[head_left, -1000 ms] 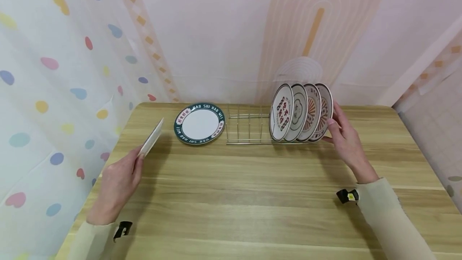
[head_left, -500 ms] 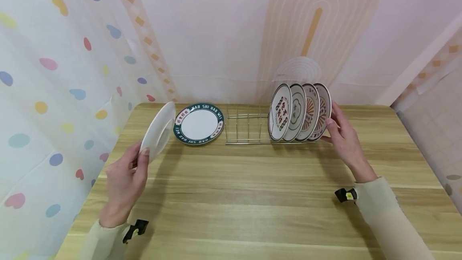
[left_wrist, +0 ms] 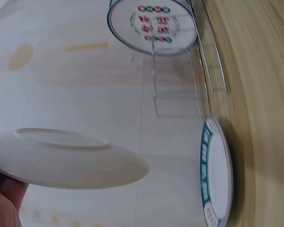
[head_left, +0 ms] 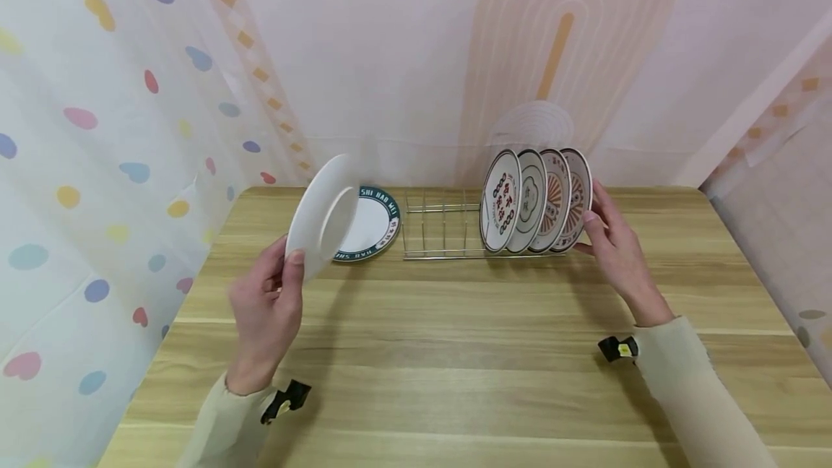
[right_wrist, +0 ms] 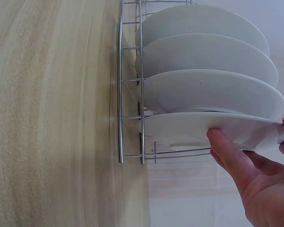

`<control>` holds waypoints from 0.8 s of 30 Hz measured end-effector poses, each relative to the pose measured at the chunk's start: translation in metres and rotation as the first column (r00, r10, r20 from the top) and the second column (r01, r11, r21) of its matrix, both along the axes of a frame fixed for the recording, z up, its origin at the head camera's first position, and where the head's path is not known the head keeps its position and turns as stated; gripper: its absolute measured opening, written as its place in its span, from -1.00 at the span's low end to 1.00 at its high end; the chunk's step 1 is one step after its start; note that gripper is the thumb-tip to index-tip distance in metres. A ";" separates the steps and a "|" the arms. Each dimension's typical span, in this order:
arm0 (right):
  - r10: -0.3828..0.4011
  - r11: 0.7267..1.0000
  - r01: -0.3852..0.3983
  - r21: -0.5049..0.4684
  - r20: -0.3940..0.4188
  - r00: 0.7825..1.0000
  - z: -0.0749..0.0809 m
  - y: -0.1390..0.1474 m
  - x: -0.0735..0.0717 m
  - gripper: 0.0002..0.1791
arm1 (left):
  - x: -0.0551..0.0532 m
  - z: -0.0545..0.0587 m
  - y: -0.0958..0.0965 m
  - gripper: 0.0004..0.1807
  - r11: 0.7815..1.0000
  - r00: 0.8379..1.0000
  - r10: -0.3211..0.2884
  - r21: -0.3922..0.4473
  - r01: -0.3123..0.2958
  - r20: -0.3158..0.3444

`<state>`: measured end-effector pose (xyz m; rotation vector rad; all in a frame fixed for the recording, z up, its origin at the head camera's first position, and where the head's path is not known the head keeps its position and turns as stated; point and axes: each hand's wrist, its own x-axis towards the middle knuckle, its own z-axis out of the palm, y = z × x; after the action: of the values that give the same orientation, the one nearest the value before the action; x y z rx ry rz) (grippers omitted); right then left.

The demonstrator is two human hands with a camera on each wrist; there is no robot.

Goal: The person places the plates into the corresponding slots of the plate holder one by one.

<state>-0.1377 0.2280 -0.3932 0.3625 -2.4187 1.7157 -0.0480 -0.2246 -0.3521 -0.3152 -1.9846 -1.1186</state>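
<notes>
Pale cloth (head_left: pixel 403 56) hangs behind the tabletop (head_left: pixel 468 352) before me. My left hand (head_left: pixel 266 309) pinches the near edge of a white plate (head_left: pixel 312 215), holding it raised above the wood. My right hand (head_left: pixel 617 255) has thumb and fingers round the outer edge of the end plate (head_left: pixel 575 201), which stands in a rack (head_left: pixel 445 258); how firmly I press there, I cannot tell.

From my left hand, the rack lies to the right and a little farther off, and this hand is nearer its left end than my right hand is. The white plate is tipped on edge, its long axis running away from my grip and to the right, its footed underside turned toward the rack. Between them a green plate (head_left: pixel 383 222) lies flat, partly hidden by the white plate and just beside the rack's left end.

Four plates lean toward the right of the rack: the lettered plate (head_left: pixel 500 201) leftmost, two middle plates (head_left: pixel 531 197), then the end plate. Their printed faces look left, their plain backs toward my right hand.

Wood grain runs across the tabletop, whose far edge comes close to the cloth. Coloured dots and hearts cover its left side; a peach arch (head_left: pixel 555 56) rises behind the plates.
</notes>
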 end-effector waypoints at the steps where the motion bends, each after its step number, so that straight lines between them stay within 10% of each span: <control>1: -0.001 1.000 0.001 -0.006 0.000 1.000 0.000 0.000 0.000 -0.36 | -0.001 0.000 0.004 -0.76 1.000 1.000 -0.009 0.008 0.009 -0.002; 24: 0.005 0.997 -0.006 -0.079 -0.010 1.000 -0.003 -0.006 -0.001 -0.37 | -0.030 -0.001 0.086 -0.76 0.953 0.970 -0.241 0.180 0.245 -0.041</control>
<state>-0.1385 0.2223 -0.3964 0.3668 -2.3370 1.8009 -0.0782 -0.1390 -0.3532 -0.4802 -1.8449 -1.4390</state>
